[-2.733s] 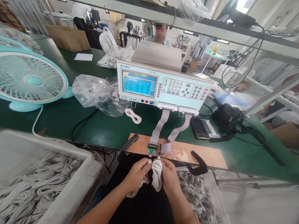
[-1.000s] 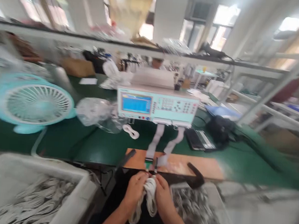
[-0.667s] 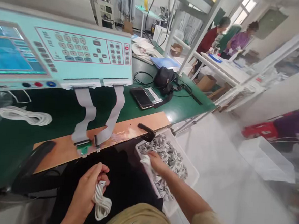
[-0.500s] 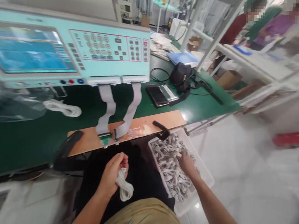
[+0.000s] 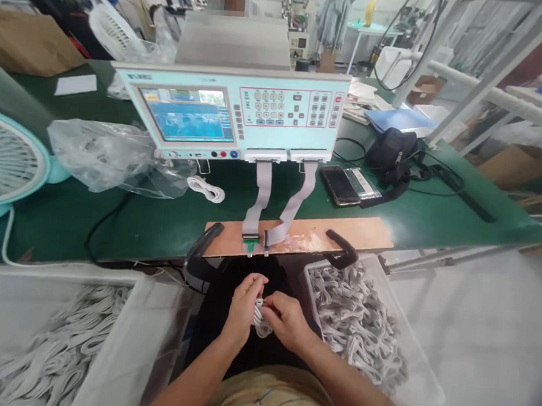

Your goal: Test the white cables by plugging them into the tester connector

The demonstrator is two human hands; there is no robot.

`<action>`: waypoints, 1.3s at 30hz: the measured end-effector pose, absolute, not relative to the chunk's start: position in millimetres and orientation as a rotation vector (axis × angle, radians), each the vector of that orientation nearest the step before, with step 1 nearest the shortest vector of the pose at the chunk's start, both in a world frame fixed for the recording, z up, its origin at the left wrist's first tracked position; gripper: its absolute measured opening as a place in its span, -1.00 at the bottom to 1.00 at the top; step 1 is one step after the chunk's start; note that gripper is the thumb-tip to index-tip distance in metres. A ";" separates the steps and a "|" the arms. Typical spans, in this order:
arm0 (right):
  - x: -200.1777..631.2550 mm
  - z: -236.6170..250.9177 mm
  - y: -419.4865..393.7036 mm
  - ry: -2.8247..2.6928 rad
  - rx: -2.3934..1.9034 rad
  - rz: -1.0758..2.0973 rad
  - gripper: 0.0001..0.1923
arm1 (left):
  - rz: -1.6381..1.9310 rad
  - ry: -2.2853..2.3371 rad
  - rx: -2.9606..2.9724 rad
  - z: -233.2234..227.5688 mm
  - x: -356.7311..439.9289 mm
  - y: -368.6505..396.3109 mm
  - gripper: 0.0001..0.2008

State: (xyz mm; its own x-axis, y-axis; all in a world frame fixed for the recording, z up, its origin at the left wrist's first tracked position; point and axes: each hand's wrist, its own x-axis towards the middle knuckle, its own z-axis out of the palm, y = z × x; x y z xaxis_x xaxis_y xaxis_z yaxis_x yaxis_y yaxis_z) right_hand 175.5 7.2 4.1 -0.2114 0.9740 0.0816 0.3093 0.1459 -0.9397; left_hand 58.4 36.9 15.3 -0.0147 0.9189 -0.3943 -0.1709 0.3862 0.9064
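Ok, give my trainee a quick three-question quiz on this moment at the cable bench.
1. True or false: both hands hold one coiled white cable between them.
2. Which bin lies on the person's right? A) the bin of white cable bundles beside the right hand B) the clear plastic bag C) the turquoise fan
3. Fill in: two grey ribbon cables run from the tester down to the ____ board.

Key
1. True: the left hand and right hand pinch the coiled white cable together.
2. A: the right bin; another bin lies to the left.
3. Wooden: the ribbon cables leave the tester and end on the wooden board.
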 end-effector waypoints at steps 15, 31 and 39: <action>168.2 17.1 59.5 -1.313 -1.227 1.182 -0.85 | 0.919 1.128 0.712 44.2 27.9 57.7 -0.78; 166.7 31.7 67.1 -1.082 -1.212 1.297 -0.74 | 1.017 1.107 0.591 37.5 33.2 66.4 -0.75; 159.4 33.4 70.4 -0.807 -1.206 1.445 -0.69 | 0.864 1.071 1.030 46.6 12.7 72.4 -0.70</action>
